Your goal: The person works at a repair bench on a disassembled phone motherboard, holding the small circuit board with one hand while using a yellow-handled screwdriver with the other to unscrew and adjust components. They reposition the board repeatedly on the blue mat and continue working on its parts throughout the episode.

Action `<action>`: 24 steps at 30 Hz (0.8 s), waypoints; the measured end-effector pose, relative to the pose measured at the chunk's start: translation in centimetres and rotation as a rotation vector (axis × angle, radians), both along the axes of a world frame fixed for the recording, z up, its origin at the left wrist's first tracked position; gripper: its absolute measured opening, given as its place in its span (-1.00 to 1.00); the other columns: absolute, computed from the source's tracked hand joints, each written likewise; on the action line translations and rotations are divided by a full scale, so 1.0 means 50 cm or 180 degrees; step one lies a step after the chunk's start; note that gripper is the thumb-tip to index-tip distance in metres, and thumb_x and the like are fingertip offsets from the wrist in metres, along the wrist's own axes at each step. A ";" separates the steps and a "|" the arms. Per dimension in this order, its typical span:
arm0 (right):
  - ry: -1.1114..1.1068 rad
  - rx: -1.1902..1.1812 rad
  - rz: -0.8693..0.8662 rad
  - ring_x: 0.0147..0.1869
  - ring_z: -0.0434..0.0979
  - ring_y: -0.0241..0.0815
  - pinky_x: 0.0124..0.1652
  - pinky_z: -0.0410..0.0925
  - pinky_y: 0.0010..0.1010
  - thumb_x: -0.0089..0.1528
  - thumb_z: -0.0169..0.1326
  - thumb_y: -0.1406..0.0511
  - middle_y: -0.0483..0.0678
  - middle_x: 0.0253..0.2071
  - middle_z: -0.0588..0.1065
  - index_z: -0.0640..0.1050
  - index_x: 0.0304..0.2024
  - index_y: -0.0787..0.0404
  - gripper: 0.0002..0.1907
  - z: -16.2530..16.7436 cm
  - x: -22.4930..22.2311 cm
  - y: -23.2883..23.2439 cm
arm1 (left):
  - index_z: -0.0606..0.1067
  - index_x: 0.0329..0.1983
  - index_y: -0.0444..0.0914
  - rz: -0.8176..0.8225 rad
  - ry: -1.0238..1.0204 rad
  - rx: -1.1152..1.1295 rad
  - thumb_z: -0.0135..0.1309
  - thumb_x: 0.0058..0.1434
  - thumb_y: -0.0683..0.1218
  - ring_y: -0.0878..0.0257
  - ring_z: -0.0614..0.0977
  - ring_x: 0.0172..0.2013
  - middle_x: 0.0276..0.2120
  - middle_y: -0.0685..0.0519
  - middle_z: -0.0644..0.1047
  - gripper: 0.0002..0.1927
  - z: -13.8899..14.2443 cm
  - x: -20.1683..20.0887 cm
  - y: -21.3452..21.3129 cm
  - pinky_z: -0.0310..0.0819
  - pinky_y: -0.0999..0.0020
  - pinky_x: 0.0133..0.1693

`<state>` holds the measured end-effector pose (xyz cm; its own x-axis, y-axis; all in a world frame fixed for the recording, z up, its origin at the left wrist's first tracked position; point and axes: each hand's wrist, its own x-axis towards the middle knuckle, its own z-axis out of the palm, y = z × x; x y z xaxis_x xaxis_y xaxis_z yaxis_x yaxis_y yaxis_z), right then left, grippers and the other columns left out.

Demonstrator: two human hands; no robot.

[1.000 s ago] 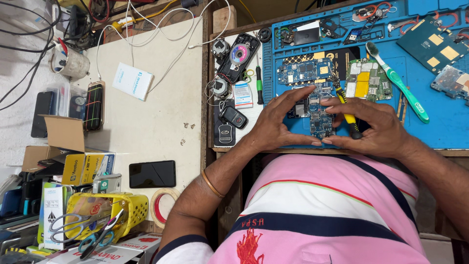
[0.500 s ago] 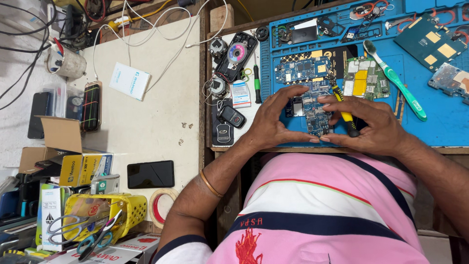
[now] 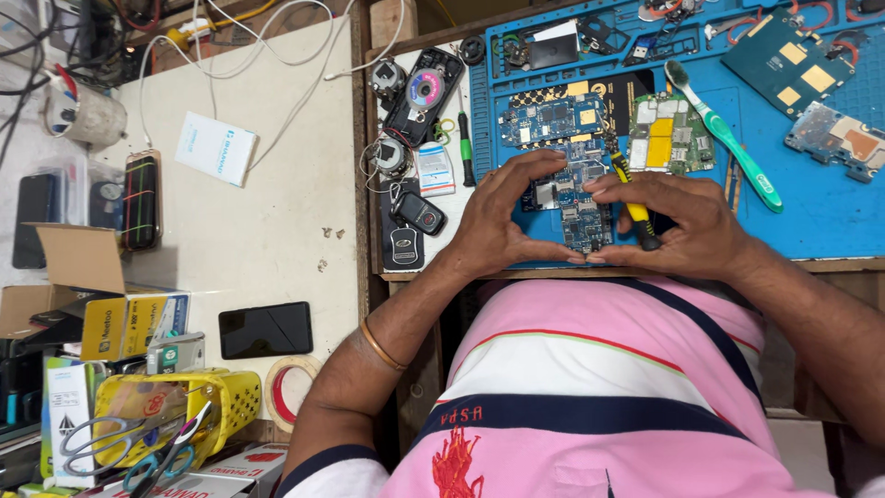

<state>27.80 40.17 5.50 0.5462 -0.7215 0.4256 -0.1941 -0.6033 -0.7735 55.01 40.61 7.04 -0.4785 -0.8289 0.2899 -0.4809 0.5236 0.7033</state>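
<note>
A blue circuit board (image 3: 579,205) lies on the blue work mat (image 3: 830,207), framed by both hands. My left hand (image 3: 502,217) curls around its left side, thumb and forefinger touching its edges. My right hand (image 3: 678,221) grips its right side and also holds a yellow-and-black screwdriver (image 3: 631,198) against the palm. A second blue board (image 3: 553,118) sits just beyond it, and a green board with yellow patches (image 3: 666,138) lies to the right.
A green toothbrush (image 3: 728,138) lies on the mat. Car key fobs (image 3: 410,226), a black phone body (image 3: 424,92) and cables sit left of the mat. On the cream table are a black phone (image 3: 265,328), tape roll (image 3: 288,392), yellow basket with scissors (image 3: 171,415).
Both hands stay on the circuit board with only slight finger shifts. The view has drifted a little.
</note>
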 end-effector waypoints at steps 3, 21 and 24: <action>0.0072 -0.0113 -0.0035 -0.28 0.61 -0.32 -0.25 0.52 -0.49 -0.05 0.48 0.18 0.03 0.14 0.56 0.54 0.09 0.23 -0.30 -0.007 -0.001 -0.001 | 0.35 0.37 -0.13 -0.0052 -0.0007 0.0010 0.55 -0.18 0.28 0.05 0.46 0.39 0.35 0.01 0.43 0.07 -0.002 0.001 -0.001 0.35 0.06 0.35; -0.0181 -0.0073 -0.0313 -0.20 0.61 -0.29 -0.15 0.52 -0.46 0.01 0.46 0.24 0.04 0.19 0.54 0.52 0.11 0.22 -0.35 0.015 0.004 0.010 | 0.18 0.55 -0.15 -0.0385 0.1305 0.1560 0.47 0.07 -0.08 0.20 0.64 0.08 0.13 -0.05 0.55 0.03 -0.006 -0.008 0.000 0.56 0.24 0.22; -0.0231 -0.0060 -0.0269 -0.21 0.60 -0.30 -0.16 0.51 -0.47 0.00 0.46 0.24 0.04 0.18 0.54 0.51 0.12 0.22 -0.33 0.017 0.005 0.011 | 0.21 0.54 -0.17 -0.0385 0.1671 0.1719 0.40 0.19 -0.16 0.24 0.64 0.05 0.08 -0.03 0.55 -0.10 -0.011 -0.011 0.002 0.58 0.27 0.20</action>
